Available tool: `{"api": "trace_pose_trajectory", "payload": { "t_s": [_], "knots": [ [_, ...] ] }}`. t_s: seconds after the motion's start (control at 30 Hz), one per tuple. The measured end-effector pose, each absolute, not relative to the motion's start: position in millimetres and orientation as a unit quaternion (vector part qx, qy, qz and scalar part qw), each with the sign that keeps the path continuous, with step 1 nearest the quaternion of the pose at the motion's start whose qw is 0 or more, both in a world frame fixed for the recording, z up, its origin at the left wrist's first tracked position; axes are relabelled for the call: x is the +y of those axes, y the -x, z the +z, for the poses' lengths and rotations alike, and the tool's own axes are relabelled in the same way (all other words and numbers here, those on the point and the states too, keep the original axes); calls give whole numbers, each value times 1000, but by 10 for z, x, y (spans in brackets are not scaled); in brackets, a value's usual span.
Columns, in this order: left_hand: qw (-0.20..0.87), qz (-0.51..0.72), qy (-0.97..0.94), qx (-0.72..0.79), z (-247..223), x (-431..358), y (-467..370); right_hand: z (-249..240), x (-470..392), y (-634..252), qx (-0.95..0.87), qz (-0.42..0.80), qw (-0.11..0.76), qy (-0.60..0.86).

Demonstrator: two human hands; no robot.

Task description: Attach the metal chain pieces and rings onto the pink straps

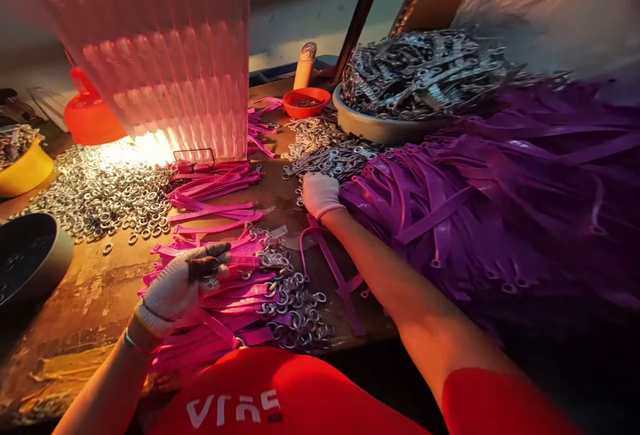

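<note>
My left hand (183, 285) wears a white knit glove and hovers over a bundle of pink straps (225, 308) tipped with metal rings and clasps (295, 302). Its fingers are partly stretched and apart; a dark brown patch or wrap (203, 268) shows on them. My right hand (321, 194), gloved too, is closed at the near edge of a heap of small metal clasps (340, 160). Its fingertips are hidden, so what they grip cannot be made out. Purple straps (333, 258) lie loose below that hand.
A large pile of purple straps (450, 188) covers the right side. Behind it stands a basin (370, 125) heaped with metal hooks (425, 75). Metal rings (110, 188) spread under a red lamp (93, 112) and a ribbed plastic sheet (175, 55). A red bowl (306, 103), bottle (304, 70) and dark bowl (60, 248) stand around.
</note>
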State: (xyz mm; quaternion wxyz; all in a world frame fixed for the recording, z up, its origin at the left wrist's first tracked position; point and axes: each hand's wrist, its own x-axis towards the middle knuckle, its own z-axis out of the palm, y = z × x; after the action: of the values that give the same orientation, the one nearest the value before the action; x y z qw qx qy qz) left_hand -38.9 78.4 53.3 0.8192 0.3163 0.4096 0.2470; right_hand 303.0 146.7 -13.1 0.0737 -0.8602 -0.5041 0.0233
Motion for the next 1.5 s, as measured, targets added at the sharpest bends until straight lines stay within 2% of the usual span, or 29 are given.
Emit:
{"api": "trace_pose_trajectory", "payload": {
  "t_s": [0.2, 0.37, 0.43, 0.5, 0.67, 0.83, 0.93, 1.1, 1.17, 1.27, 1.37, 1.43, 1.5],
  "knots": [
    [709, 316, -434, 458, 393, 630, 470, -17, 1325, -3017, -517, 58, 132, 844],
    [610, 355, -499, 504, 310, 533, 473, 181, 887, -2383, -627, 164, 226, 727],
    [612, 376, -480, 503, 313, 492, 457, 236, 646, -2065, -681, 244, 313, 615],
    [636, 384, -455, 491, 330, 453, 443, 273, 443, -1805, -709, 275, 356, 543],
    [686, 363, -441, 450, 413, 370, 403, 264, 238, -1528, -763, 205, 361, 496],
    [665, 332, -511, 431, 440, 315, 349, 186, 231, -1486, -819, 183, 383, 387],
    [635, 345, -520, 455, 395, 297, 347, 200, 206, -1498, -812, 164, 395, 397],
    [637, 336, -537, 439, 359, 300, 321, 285, 142, -1541, -820, 101, 298, 479],
    [652, 319, -536, 432, 391, 313, 267, 275, 108, -1508, -814, 67, 288, 499],
    [716, 345, -441, 417, 459, 374, 150, 209, 58, -1420, -775, 9, 332, 538],
    [753, 362, -391, 387, 474, 581, 25, 151, 63, -1407, -702, 51, 387, 596],
    [723, 329, -478, 374, 425, 865, -71, 141, 110, -1481, -653, 111, 413, 624],
    [607, 264, -641, 389, 332, 1262, -199, 151, 168, -1590, -613, 151, 449, 633]
  ]
}}
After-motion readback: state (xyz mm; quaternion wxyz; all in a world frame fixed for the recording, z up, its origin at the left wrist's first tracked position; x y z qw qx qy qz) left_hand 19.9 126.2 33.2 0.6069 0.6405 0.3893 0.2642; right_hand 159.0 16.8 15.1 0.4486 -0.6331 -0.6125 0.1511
